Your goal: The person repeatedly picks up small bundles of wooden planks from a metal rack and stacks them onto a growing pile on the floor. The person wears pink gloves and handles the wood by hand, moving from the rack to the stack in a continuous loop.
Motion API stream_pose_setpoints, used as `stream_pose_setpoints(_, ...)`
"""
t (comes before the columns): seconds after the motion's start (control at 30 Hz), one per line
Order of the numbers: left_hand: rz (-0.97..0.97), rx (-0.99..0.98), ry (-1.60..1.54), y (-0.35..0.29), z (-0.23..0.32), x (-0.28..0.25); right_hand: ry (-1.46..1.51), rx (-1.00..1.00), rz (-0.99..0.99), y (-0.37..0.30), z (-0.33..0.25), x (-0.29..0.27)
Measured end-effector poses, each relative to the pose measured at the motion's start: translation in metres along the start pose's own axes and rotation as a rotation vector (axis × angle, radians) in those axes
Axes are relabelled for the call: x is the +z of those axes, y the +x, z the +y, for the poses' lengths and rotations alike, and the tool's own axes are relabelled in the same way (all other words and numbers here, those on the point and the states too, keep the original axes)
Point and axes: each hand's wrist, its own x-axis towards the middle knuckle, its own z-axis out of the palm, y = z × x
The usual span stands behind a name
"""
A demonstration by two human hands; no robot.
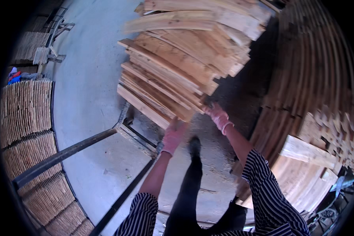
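A large pile of pale wooden boards (173,59) lies in front of me, stacked in uneven layers with their near ends toward me. My left hand (174,135), in a pink glove, is at the near ends of the lowest boards (145,106). Its fingers reach onto the wood but are smeared by motion, so their grip does not show. At the right corner of the pile, my right hand (218,115), also in a pink glove, has its fingers closed at the end of a wooden board (190,100).
A dark metal frame (122,128) with long bars stands at the lower left. Racks of upright boards (25,114) line the far left. Tall stacks of planks (303,74) rise on the right, beside a pale wooden panel (303,177). Wood scraps lie on the concrete floor (212,177).
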Motion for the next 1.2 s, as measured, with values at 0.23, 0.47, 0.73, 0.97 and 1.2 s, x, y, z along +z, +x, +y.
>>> stream_pose_setpoints(0.23,-0.174,-0.314,-0.341,0.072,-0.019,0.007,0.384,-0.071,-0.107,0.091,-0.021,0.053)
stream_pose_setpoints(0.47,0.119,-0.404,-1.027,0.057,0.009,-0.032,0.019,-0.019,-0.123,-0.075,-0.142,0.093)
stream_pose_setpoints(0.73,0.026,-0.490,-1.209,0.064,0.065,-0.112,-0.118,-0.006,-0.232,-0.044,-0.241,0.122)
stream_pose_setpoints(0.97,-0.026,-0.626,-0.865,-0.019,0.074,-0.127,0.174,0.036,-0.346,-0.142,-0.240,0.100)
stream_pose_setpoints(1.2,-0.261,-0.594,-1.455,-0.034,0.081,-0.084,-0.308,0.058,-0.221,-0.254,-0.145,0.086)
